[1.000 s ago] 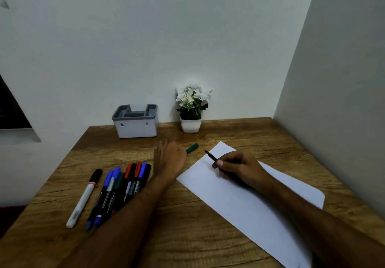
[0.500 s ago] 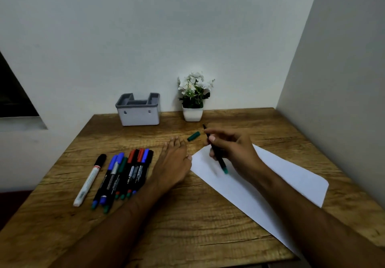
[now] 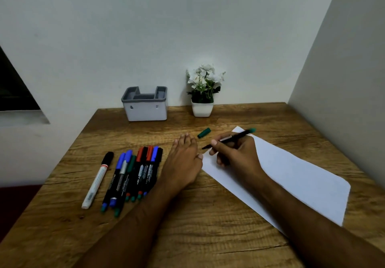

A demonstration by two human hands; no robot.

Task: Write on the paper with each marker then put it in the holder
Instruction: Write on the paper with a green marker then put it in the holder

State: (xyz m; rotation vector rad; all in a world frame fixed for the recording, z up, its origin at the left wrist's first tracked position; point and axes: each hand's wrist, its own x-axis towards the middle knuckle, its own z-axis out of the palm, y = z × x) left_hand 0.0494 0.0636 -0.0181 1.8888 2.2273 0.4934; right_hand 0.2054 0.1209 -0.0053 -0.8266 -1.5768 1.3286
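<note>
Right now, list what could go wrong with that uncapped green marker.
The right hand holds the green marker uncapped, tip toward the left hand; it could ink the fingers or the wooden table. The green cap lies loose beyond the left hand and could roll if nudged. Uncapped, the marker might stain the holder.

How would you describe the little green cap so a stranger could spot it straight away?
Start at the white flowerpot against the back wall of the wooden table. Just in front of it, a short green marker cap lies alone on the bare wood, between the left hand fingertips and the paper corner. Unlike the markers, it is a stubby loose piece with no barrel.
</note>
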